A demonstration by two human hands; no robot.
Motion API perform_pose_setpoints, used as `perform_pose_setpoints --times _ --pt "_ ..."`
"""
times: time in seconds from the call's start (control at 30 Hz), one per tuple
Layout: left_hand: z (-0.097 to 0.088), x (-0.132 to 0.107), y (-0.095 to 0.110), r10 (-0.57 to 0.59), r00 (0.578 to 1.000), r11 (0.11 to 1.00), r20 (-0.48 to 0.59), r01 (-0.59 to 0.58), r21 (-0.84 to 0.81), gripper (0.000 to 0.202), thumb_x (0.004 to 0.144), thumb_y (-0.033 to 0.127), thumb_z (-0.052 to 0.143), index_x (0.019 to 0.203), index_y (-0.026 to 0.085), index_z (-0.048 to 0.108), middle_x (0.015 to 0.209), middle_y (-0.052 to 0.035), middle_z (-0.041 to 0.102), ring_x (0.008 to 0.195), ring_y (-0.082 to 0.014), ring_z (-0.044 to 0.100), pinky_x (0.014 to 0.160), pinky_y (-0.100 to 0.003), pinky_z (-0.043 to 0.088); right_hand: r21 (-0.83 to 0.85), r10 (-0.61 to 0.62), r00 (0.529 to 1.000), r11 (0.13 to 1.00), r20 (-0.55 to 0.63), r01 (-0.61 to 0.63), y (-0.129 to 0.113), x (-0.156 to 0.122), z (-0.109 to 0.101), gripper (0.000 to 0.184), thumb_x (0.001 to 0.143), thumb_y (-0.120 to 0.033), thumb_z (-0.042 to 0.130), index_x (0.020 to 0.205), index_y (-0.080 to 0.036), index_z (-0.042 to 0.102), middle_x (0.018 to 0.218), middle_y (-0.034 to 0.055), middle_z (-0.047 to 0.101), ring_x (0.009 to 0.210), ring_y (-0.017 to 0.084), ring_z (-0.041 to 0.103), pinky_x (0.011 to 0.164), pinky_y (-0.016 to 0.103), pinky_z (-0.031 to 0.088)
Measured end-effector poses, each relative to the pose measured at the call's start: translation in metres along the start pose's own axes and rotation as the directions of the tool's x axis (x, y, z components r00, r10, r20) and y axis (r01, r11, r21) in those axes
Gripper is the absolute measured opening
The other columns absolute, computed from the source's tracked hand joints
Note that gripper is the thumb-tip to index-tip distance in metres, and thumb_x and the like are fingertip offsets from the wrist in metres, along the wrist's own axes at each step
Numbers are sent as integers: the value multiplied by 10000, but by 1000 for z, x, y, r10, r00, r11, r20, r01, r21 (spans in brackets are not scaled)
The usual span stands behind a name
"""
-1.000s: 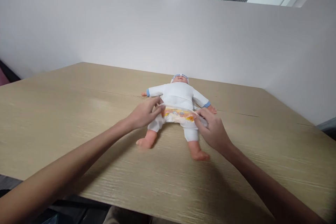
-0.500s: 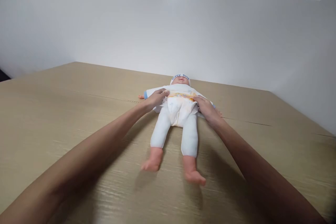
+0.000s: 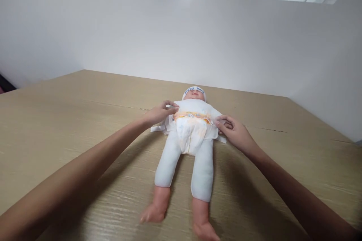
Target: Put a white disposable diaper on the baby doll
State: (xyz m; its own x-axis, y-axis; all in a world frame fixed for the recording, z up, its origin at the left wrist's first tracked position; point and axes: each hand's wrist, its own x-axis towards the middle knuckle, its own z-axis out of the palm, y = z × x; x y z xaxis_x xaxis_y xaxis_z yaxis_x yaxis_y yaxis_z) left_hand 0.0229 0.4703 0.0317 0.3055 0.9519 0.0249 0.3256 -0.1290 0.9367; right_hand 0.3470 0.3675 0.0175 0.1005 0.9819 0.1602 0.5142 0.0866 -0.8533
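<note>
A baby doll (image 3: 195,106) in a white suit lies on its back, its bare feet pointing toward me. An open diaper (image 3: 190,135) with an orange patterned waistband is drawn up between its legs and over its belly. My left hand (image 3: 164,113) pinches at the diaper's upper left corner, with thumb and forefinger close together. At the opposite corner, my right hand (image 3: 233,130) has its fingers curled on the diaper's edge. The side flaps stick out from under the doll, a white tab (image 3: 157,128) on the left and another tab (image 3: 222,139) on the right.
The doll lies on a wide wood-grain table (image 3: 98,150) with thin seams across it. A pale partition wall (image 3: 181,37) rises behind the table and along its right side. A dark object (image 3: 6,83) shows past the left edge.
My hands have moved outward from the doll's waist to the diaper's corners. Both side flaps with tabs now show more. The doll appears nearer and lower in view.
</note>
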Motion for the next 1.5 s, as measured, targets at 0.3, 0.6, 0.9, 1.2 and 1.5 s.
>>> perform_pose_setpoints --times 0.3,0.6,0.9,1.2,1.5 --pt "54 -13 55 578 793 670 193 -596 443 295 1065 487 610 1165 243 742 1333 -106 759 1331 -315 629 1156 -493 499 -515 -228 956 851 -184 104 48 -45 0 368 944 -627 644 951 -263 696 845 56 736 785 270 692 716 375 470" --pt "86 -18 40 491 839 641 234 -530 555 532 878 663 813 1265 305 746 1425 -85 710 1420 -412 503 1189 -594 437 -363 25 980 927 -195 -96 47 -32 3 424 801 -672 769 774 -286 594 652 -7 644 672 240 619 663 343 400" --pt "88 -19 40 490 844 647 218 -520 558 610 799 656 876 1273 300 730 1403 -112 693 1390 -444 500 1138 -616 442 -74 6 1000 997 10 -5 6 -29 -20 617 888 -856 612 740 -258 589 685 -24 591 671 188 543 647 313 435" --pt "90 -21 39 492 849 680 195 -514 523 541 780 541 886 1229 285 728 1393 -89 724 1365 -425 514 1112 -581 472 33 -82 995 996 64 80 -25 11 38 530 937 -767 676 848 -247 626 731 -28 622 675 176 563 653 309 466" --pt "54 -21 31 505 757 726 415 -633 270 814 948 608 785 1651 285 532 1833 -140 358 1704 -398 297 1372 -603 288 -255 -556 829 795 56 550 -15 -46 41 498 1154 -447 484 1619 -297 576 1676 116 586 1589 319 494 1331 579 371"
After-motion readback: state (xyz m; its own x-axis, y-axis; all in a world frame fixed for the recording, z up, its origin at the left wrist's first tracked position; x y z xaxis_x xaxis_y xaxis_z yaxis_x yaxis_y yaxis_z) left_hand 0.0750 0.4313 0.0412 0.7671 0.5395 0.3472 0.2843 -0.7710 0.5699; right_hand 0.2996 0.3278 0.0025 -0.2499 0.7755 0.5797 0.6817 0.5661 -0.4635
